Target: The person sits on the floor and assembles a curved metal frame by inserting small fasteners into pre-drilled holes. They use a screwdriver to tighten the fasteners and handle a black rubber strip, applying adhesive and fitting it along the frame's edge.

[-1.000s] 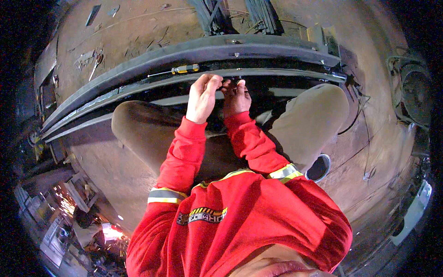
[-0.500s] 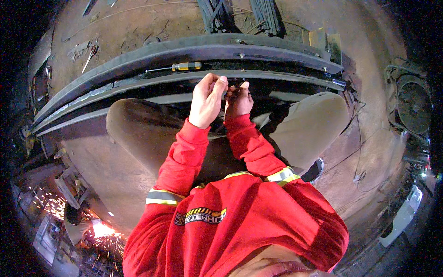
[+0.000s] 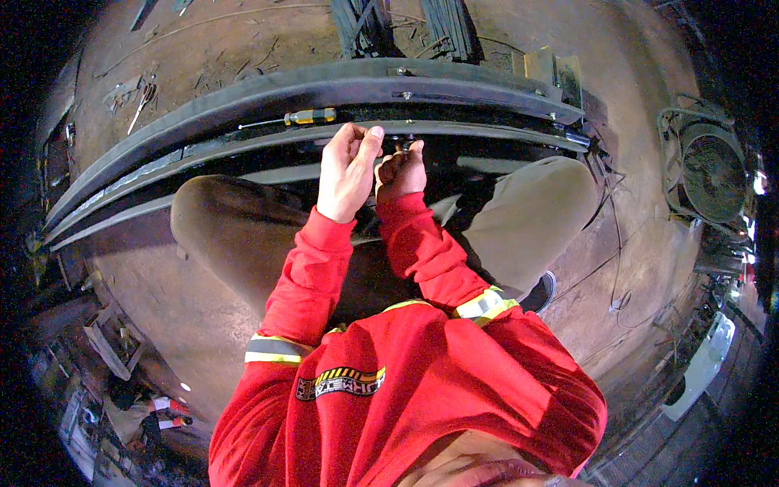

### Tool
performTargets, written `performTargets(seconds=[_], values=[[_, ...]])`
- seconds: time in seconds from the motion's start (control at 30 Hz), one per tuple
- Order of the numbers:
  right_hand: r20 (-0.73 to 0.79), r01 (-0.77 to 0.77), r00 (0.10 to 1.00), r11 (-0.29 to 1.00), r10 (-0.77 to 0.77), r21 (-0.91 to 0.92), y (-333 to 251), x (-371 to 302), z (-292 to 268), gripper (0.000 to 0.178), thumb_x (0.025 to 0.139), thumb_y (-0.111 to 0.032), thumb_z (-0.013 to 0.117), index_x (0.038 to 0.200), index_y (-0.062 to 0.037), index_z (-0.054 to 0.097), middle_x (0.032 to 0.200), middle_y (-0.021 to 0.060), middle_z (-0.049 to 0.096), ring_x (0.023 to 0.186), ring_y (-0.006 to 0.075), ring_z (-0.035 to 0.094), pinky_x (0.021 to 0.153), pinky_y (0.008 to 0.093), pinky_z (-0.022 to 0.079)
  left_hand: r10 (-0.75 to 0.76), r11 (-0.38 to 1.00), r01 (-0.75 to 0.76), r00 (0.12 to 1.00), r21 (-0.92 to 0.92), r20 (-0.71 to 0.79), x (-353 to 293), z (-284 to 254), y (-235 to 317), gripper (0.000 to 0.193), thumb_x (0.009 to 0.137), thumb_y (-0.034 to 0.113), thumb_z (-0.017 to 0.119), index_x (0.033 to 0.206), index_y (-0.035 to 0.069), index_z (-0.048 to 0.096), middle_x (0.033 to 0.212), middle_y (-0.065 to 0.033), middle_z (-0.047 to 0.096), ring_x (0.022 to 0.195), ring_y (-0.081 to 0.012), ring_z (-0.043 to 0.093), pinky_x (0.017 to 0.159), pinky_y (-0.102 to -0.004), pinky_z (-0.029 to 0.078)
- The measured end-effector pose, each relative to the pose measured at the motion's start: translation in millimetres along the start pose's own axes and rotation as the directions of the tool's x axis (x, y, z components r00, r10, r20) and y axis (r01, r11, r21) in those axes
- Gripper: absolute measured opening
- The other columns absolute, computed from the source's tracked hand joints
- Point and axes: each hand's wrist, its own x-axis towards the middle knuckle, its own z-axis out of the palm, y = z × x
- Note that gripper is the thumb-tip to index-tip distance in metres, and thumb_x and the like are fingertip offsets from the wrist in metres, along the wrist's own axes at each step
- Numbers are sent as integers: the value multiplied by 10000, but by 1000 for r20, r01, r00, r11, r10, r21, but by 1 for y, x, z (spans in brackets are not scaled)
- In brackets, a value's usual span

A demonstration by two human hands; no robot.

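Observation:
My left hand [image 3: 347,172] is closed, thumb pressed to its fingers, at the near edge of a long dark metal beam [image 3: 462,127]. Beside it my right hand [image 3: 403,172] is curled, thumb up, close against the same edge. Whatever the fingers pinch is too small and dark to make out. On the beam, left of my hands, lies a screwdriver [image 3: 311,117] with a yellow and black handle and its shaft pointing left. Small bolts [image 3: 407,96] stick out of the rail behind.
Bundles of dark metal bars [image 3: 451,32] lie beyond the beam. A scissor-like tool [image 3: 143,107] rests on the floor at far left. At right stand a round floor fan [image 3: 714,172] and a loose cable [image 3: 621,243]. My bent knees flank the work.
The view has shifted slightly, so the scene sits further left. My hands stay close together at the beam. Bright sparks at the lower left are gone.

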Motion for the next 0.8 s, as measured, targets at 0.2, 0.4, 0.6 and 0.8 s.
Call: performTargets(seconds=[0.2, 0.4, 0.6, 0.8], values=[[146, -338, 930, 941, 339, -30, -29, 6, -11, 441, 909, -543, 345, 935, -127, 490, 537, 4, 389, 414, 185, 397, 401, 326, 337, 23, 1000, -23, 1000, -9, -3, -1, 0, 7, 234, 905, 258, 556, 813, 43, 542, 694, 4, 555, 637, -51, 457, 603, -206, 365], [204, -515, 846, 854, 493, 74, -48, 3, -13, 340, 921, -388, 378, 783, -89, 462, 510, -21, 356, 419, 138, 307, 408, 291, 242, 40, 999, -40, 999, 6, 29, -5, -2, 11, 252, 909, 253, 542, 779, 37, 534, 661, -2, 544, 617, -52, 444, 577, -207, 355], [225, -563, 817, 818, 530, 115, -48, 12, -15, 375, 937, -379, 339, 800, -63, 487, 502, -27, 303, 424, 138, 287, 418, 290, 245, 66, 998, -66, 997, 13, 39, -2, -1, 12, 268, 899, 244, 548, 757, 20, 509, 612, 8, 497, 569, -54, 425, 524, -215, 343], [266, -590, 798, 791, 541, 162, -37, 1, -22, 423, 951, -416, 293, 808, -69, 489, 562, 2, 327, 490, 169, 327, 480, 301, 300, 25, 999, -22, 998, -47, 58, 7, -4, 4, 255, 887, 233, 549, 761, 14, 518, 617, -1, 510, 570, -68, 447, 537, -225, 361]])
